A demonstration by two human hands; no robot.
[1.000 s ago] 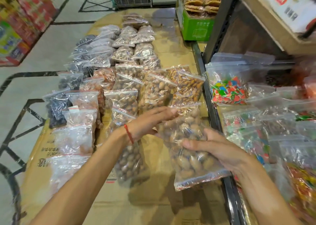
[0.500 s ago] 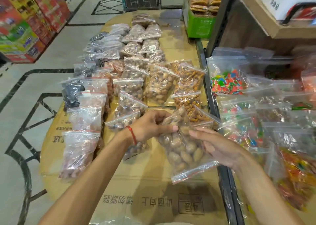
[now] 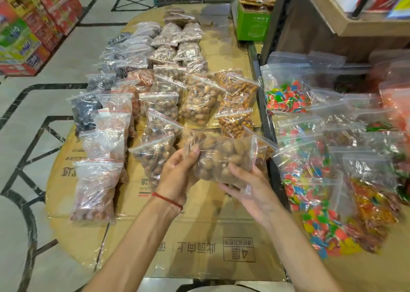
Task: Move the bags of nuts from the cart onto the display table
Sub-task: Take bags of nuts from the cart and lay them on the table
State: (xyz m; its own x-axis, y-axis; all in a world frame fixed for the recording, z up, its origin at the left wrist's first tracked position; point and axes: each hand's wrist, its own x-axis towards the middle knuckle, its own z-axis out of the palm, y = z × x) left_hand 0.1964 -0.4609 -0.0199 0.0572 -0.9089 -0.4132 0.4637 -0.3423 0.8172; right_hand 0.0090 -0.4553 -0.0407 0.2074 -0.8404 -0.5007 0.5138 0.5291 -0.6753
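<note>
A clear zip bag of large brown nuts (image 3: 224, 158) lies sideways in the air just above the display table (image 3: 199, 232), which is covered in flattened cardboard. My left hand (image 3: 177, 176) grips the bag's left end, thumb on top. My right hand (image 3: 250, 189) holds its lower right end from below, near the zip strip. Rows of nut bags (image 3: 164, 105) lie on the table beyond my hands. The cart is not in view.
Bags of coloured candy (image 3: 310, 181) fill the lower shelf to the right, behind a black metal frame (image 3: 264, 123). A green box of snacks (image 3: 250, 23) stands at the table's far end. Stacked red cartons (image 3: 33, 25) line the aisle floor on the left.
The bag has turned from upright to lying sideways and moved a little forward over the table. Both hands shifted their hold with it. The camera has tilted downward.
</note>
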